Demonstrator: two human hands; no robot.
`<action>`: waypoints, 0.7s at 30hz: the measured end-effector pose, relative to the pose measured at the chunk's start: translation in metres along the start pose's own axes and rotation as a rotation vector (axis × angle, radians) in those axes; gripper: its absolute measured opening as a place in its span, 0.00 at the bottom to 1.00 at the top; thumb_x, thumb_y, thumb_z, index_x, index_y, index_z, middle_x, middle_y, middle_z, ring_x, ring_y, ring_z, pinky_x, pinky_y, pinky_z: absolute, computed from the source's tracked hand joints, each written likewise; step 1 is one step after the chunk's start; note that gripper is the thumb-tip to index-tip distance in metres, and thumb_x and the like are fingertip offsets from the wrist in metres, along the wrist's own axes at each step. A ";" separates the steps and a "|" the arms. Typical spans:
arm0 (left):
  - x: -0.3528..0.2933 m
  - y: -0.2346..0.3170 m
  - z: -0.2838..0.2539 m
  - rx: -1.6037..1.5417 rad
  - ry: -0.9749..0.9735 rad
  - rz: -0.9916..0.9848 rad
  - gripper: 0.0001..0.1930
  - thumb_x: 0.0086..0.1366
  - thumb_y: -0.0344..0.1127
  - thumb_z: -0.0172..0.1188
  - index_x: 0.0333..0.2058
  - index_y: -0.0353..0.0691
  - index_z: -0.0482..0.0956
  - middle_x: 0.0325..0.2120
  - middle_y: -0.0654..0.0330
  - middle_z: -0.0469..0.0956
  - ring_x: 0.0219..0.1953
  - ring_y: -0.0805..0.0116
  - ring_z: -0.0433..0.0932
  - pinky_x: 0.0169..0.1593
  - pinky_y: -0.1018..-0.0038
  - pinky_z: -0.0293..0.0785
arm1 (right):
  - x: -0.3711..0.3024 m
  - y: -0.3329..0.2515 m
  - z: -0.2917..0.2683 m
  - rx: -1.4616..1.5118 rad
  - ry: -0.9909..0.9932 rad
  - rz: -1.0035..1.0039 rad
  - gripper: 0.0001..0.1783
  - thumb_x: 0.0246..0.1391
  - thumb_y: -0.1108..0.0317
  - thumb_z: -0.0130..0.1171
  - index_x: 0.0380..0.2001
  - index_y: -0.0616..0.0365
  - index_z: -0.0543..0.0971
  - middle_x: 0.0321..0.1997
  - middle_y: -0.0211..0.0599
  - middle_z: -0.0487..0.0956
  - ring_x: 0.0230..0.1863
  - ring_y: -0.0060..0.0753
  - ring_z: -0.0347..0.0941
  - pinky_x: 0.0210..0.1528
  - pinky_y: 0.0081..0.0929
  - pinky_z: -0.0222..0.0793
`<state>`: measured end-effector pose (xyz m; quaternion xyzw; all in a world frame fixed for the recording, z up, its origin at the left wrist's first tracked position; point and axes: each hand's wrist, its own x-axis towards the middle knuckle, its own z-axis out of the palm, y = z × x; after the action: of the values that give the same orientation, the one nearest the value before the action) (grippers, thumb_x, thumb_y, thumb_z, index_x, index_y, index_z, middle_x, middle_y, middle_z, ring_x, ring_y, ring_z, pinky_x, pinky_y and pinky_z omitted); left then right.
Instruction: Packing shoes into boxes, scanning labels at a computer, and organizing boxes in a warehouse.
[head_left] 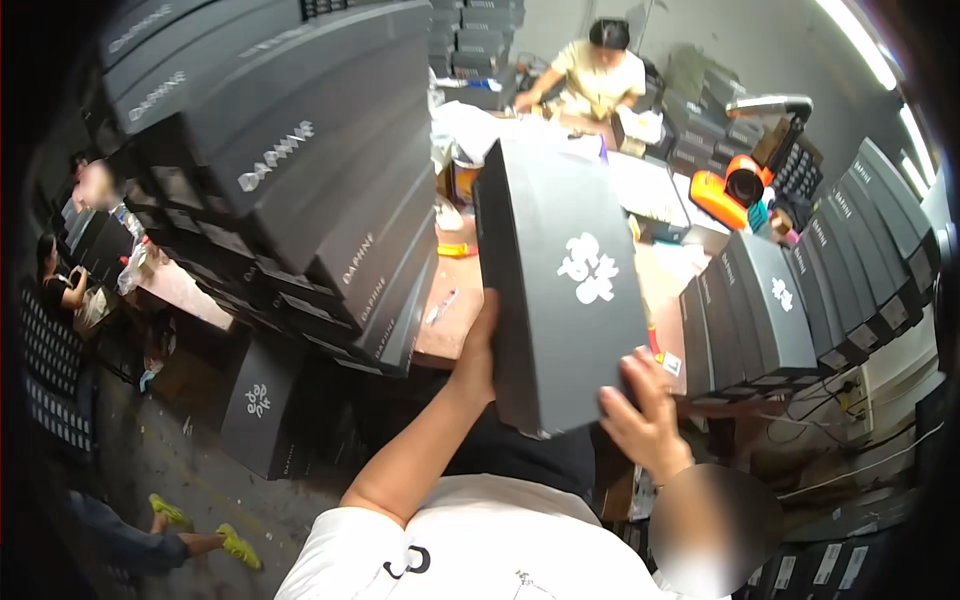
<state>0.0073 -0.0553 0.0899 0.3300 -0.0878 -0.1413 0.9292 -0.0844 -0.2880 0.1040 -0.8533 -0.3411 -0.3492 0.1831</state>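
Nearest: wearer's own white cloth shirt (480, 550), over black trousers (525, 450). Above them a long black cardboard box (575, 300), a pale flower-shaped print on its broad face, was held up in front of the body — tilted, its far end toward the worktable. The bare left hand (482, 345) gripped the box's left side, palm against it; the ends of its fingers were hidden. The bare right hand (645, 412) touched the lower right corner, fingers and thumb loosely spread.

Beyond the box, a pinkish-brown flat tabletop (428, 335). On it, left of the box, lay a slim whitish pen (443, 306) and a small yellow-and-orange tool (457, 250), kind unclear. Left side: a tall stack of dark grey cardboard boxes (330, 190). Right side: a row of black cardboard boxes (720, 320) standing on edge, close together. Just behind that row, a bright orange plastic tape dispenser (715, 200).

Down left, on the grey floor (200, 470), another black box (258, 400); near it, a passer's yellow-green shoes (240, 548).

Farther off, a co-worker in a pale yellow top (600, 80) sat across the table — arms forward, over white material. Farthest: a grey wall (560, 15) and white tube lights (860, 45).
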 end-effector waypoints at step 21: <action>0.016 -0.049 -0.114 1.361 0.205 0.188 0.36 0.54 0.42 0.70 0.58 0.32 0.66 0.57 0.40 0.65 0.62 0.50 0.63 0.65 0.61 0.59 | -0.018 0.095 0.113 1.106 0.086 1.385 0.34 0.56 0.71 0.57 0.65 0.59 0.61 0.65 0.38 0.65 0.55 0.29 0.67 0.58 0.29 0.63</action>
<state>0.0418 -0.0298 -0.0276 0.8420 -0.0967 0.0584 0.5275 0.0271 -0.3000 0.0062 -0.6438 0.1389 0.0229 0.7522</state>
